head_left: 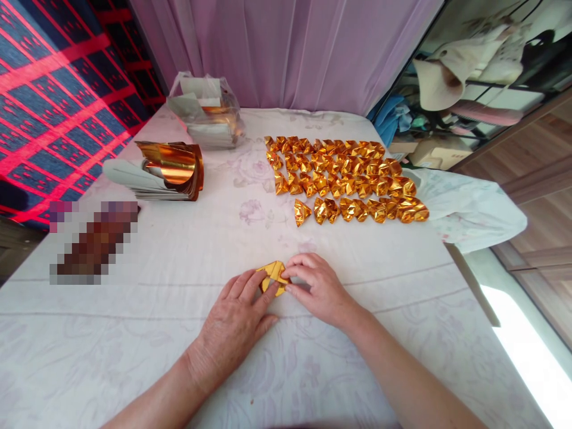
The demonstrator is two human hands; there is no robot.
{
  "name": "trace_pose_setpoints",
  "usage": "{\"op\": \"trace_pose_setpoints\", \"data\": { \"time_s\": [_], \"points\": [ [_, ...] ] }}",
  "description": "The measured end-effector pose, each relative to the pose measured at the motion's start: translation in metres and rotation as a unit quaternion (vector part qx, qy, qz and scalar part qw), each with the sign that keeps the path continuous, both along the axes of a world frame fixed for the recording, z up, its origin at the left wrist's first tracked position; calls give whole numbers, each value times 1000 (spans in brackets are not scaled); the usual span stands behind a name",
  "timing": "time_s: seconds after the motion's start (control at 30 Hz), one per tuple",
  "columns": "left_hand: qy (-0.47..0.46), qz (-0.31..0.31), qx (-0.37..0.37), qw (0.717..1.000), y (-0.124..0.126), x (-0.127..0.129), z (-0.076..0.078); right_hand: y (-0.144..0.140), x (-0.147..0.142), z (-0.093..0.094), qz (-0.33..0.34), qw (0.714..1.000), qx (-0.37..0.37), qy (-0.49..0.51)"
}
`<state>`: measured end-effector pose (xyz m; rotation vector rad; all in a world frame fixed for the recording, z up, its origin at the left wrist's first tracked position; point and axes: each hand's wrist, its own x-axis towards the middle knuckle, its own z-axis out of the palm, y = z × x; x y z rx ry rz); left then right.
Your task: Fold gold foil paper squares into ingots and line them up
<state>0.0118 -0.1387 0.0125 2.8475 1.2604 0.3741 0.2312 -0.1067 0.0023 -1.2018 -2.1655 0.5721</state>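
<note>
Gold foil piece (273, 276) lies flat on the cloth (179, 333) directly before me, pinned between both hands. My left hand (236, 322) rests palm down, fingers (250, 285) pressing its near-left edge, so it cannot slide. My right hand (319, 289) curls over the far-right edge, fingertips (292, 277) pinching a fold; neither hand is clenched. Finished pieces (348, 179) sit in rows well beyond, kept apart from the working spot. Foil sheets (172, 167) curl in a stack far left, near a bag (205, 110), within my left reach.
</note>
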Motion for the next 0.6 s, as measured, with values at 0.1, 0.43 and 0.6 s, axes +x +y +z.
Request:
{"op": "trace_pose_setpoints", "data": {
  "time_s": [0.1,0.43,0.6],
  "points": [
    [4,0,-2,1000,0,0,-1,2,3,1,19,1000,-13,4],
    [3,2,-15,1000,0,0,0,3,4,2,24,1000,2,11],
    [-10,-6,-8,1000,0,-1,-2,3,1,-2,13,1000,19,-8]
  ]
}}
